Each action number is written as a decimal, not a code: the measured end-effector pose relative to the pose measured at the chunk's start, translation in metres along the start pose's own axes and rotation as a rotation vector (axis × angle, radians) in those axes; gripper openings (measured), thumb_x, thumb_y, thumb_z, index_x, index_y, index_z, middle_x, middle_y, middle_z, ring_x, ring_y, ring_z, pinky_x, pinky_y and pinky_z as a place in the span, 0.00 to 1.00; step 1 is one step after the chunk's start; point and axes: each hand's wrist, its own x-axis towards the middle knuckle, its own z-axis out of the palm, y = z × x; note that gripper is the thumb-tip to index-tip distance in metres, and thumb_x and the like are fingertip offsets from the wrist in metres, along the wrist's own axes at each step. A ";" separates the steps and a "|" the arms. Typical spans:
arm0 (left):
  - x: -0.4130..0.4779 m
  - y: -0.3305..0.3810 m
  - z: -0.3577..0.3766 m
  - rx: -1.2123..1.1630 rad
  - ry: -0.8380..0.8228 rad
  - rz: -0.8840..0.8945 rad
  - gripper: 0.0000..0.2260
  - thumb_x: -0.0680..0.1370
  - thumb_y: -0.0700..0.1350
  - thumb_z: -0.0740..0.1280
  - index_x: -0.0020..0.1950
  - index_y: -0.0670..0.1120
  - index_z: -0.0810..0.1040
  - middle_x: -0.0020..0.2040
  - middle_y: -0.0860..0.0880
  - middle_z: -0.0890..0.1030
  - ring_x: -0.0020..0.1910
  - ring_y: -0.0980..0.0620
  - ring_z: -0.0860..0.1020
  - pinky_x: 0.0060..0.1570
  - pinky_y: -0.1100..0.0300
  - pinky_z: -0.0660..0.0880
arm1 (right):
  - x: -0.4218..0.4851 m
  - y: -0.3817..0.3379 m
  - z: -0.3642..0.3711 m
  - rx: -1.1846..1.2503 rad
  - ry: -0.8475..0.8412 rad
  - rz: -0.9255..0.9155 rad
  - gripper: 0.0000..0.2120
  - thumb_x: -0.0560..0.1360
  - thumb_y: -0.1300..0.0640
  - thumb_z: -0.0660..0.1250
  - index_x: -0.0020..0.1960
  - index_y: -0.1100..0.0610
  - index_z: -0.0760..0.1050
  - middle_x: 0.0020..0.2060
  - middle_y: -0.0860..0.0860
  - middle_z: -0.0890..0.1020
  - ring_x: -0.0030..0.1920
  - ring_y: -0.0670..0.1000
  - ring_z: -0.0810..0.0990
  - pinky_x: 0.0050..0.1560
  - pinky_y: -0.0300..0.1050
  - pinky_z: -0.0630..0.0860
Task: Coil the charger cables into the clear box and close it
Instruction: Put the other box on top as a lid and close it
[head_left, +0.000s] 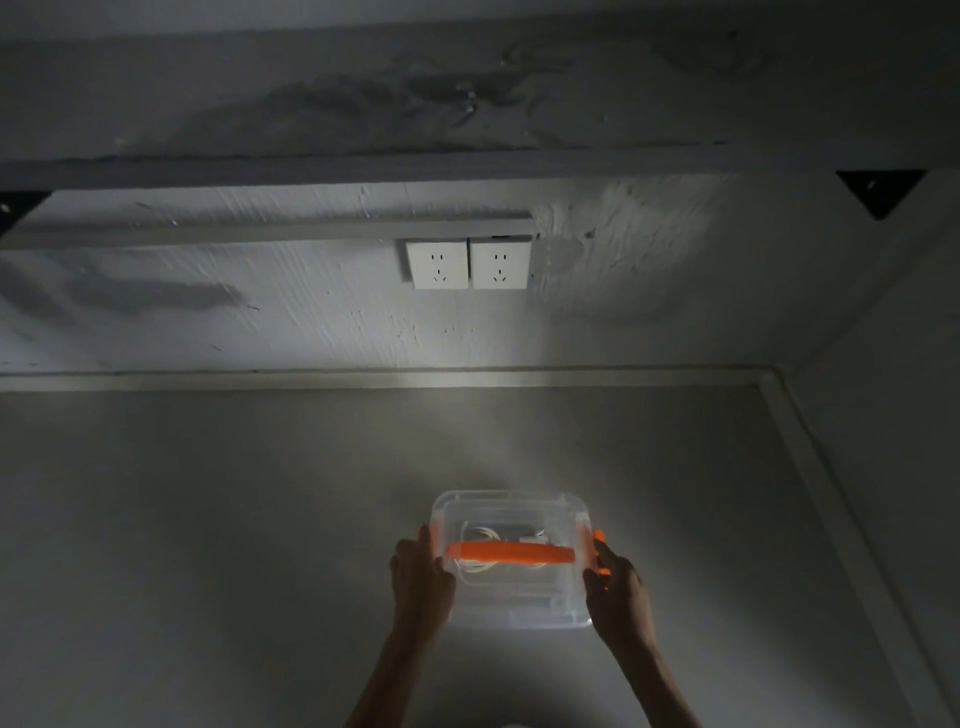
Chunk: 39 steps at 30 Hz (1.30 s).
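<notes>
A clear plastic box (511, 603) with its lid on sits on the grey surface, low and centre in the head view. An orange handle (511, 552) lies across the lid. White coiled charger cables (480, 538) show through the lid inside the box. My left hand (422, 579) grips the box's left side at the orange latch (425, 538). On the right side, my right hand (618, 584) presses against the other orange latch (600, 540).
The grey surface (260, 519) ends at a rough white wall with two white sockets (467, 265). A shelf on black brackets (880, 192) runs above them. A side wall (883, 415) closes the right.
</notes>
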 end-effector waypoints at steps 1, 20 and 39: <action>0.001 -0.001 0.001 -0.012 -0.003 -0.002 0.25 0.78 0.36 0.59 0.75 0.47 0.65 0.56 0.37 0.77 0.58 0.39 0.75 0.62 0.54 0.68 | 0.001 0.001 0.001 -0.002 0.002 -0.005 0.23 0.76 0.65 0.64 0.70 0.57 0.72 0.50 0.63 0.82 0.49 0.60 0.82 0.45 0.46 0.75; 0.025 -0.012 0.039 0.304 0.082 0.509 0.26 0.82 0.54 0.52 0.79 0.45 0.55 0.80 0.46 0.55 0.79 0.46 0.51 0.76 0.46 0.58 | 0.037 -0.001 0.053 -0.591 0.049 -0.534 0.33 0.80 0.37 0.45 0.79 0.54 0.46 0.79 0.53 0.48 0.79 0.56 0.46 0.78 0.59 0.52; 0.029 -0.056 0.021 -0.632 -0.357 -0.276 0.48 0.68 0.63 0.72 0.79 0.51 0.49 0.78 0.48 0.62 0.73 0.47 0.68 0.69 0.47 0.70 | 0.032 0.039 0.021 0.615 -0.353 0.076 0.46 0.73 0.49 0.72 0.77 0.41 0.44 0.79 0.51 0.53 0.76 0.55 0.60 0.70 0.61 0.66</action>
